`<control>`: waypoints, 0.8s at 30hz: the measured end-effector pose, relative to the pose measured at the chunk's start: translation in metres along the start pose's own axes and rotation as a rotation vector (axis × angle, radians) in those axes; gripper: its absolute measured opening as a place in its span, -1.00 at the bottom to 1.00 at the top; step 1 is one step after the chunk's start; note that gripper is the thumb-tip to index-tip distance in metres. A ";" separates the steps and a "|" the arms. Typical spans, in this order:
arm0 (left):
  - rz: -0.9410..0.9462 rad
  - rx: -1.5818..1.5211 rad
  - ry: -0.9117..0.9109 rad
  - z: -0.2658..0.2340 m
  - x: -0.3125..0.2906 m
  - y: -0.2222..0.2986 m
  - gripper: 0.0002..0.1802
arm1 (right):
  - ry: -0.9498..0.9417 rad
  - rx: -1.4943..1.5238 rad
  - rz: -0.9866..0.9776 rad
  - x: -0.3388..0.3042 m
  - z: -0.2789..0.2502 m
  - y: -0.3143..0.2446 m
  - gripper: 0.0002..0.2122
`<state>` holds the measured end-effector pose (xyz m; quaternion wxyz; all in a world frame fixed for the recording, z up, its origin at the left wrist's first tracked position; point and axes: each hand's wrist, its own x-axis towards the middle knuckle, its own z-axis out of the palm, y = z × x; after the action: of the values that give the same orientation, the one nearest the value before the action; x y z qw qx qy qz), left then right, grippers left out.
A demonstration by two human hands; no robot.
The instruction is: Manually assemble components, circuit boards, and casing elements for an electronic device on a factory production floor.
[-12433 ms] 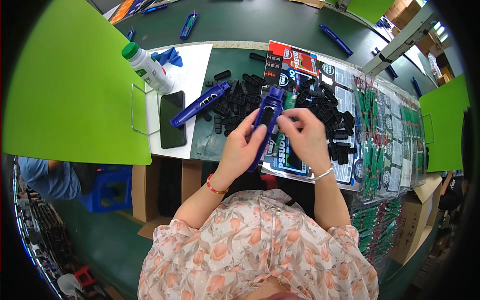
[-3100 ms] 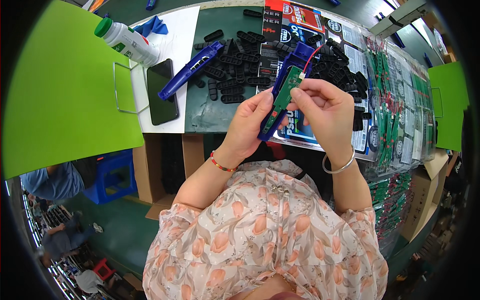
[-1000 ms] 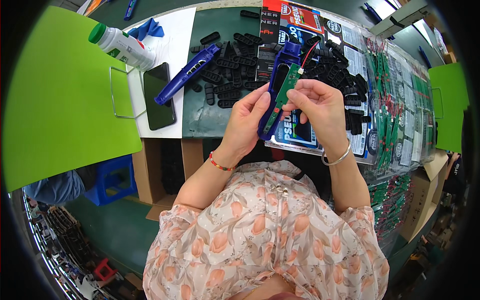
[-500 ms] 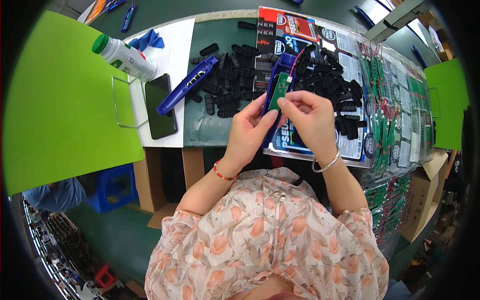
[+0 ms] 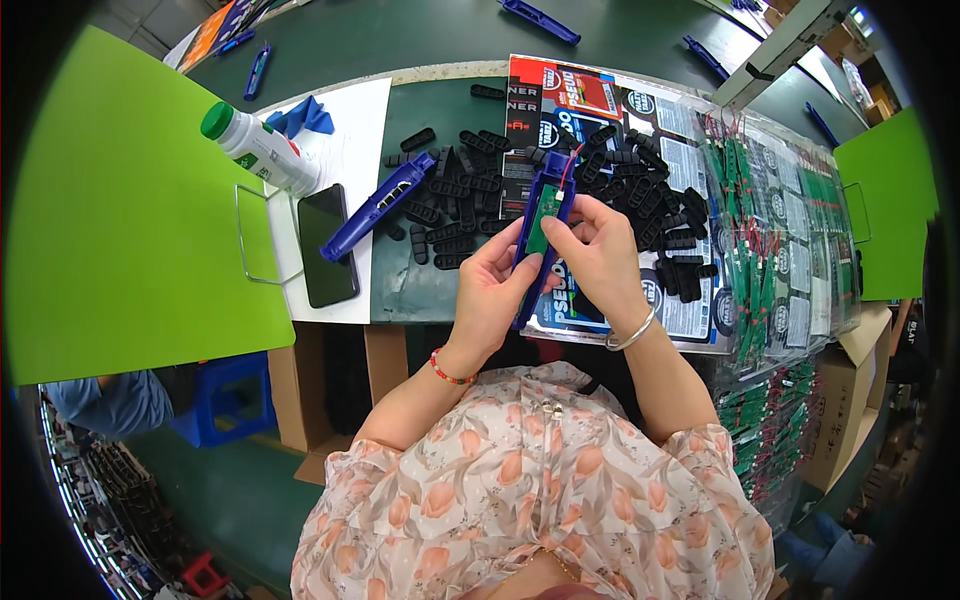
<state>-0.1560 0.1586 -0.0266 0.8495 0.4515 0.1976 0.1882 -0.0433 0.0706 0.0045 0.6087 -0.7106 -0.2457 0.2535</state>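
Note:
My left hand [image 5: 495, 290] is closed round a long blue plastic housing [image 5: 556, 168], held tilted over the front edge of the table. A narrow green circuit board [image 5: 546, 208] lies inside the housing, with a white connector and red wire at its far end. My right hand [image 5: 598, 250] is closed on the board, its thumb pressing the face and the fingers curled at the housing's side. Another blue housing [image 5: 378, 208] rests across a black phone [image 5: 327, 245] on the left. Black ribbed plastic parts [image 5: 640, 190] lie heaped beyond and beside my hands.
Printed sheets [image 5: 600, 90] lie under the parts. Stacked clear trays of green boards with red wires [image 5: 740, 220] stand at right. At left are a white bottle with a green cap [image 5: 245, 145], a blue cloth [image 5: 302, 118] and a green panel [image 5: 120, 210]. Several blue housings [image 5: 540, 20] lie farther back.
The board now sits lower and flatter inside the housing; before, it was raised at an angle. My right thumb has shifted onto its face. The whole view has tilted slightly.

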 end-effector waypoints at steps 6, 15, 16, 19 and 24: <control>0.005 0.103 0.030 0.004 0.002 0.007 -0.53 | 0.024 0.066 -0.044 0.011 0.002 0.015 -0.86; 0.038 0.217 -0.029 -0.001 0.032 0.034 -0.59 | 0.065 0.174 -0.075 0.033 0.003 0.004 -0.83; 0.044 0.229 -0.033 0.000 0.035 0.038 -0.59 | 0.070 0.162 -0.080 0.035 0.002 0.000 -0.82; 0.069 0.296 -0.053 0.003 0.037 0.039 -0.60 | 0.080 0.164 -0.067 0.038 0.000 -0.001 -0.82; 0.072 0.299 -0.043 0.007 0.038 0.030 -0.60 | 0.081 0.147 -0.053 0.040 -0.004 0.005 -0.81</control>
<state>-0.1243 0.1884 -0.0035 0.7695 0.5837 0.1888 0.1775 -0.0103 0.0934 -0.0028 0.6752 -0.6668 -0.2205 0.2257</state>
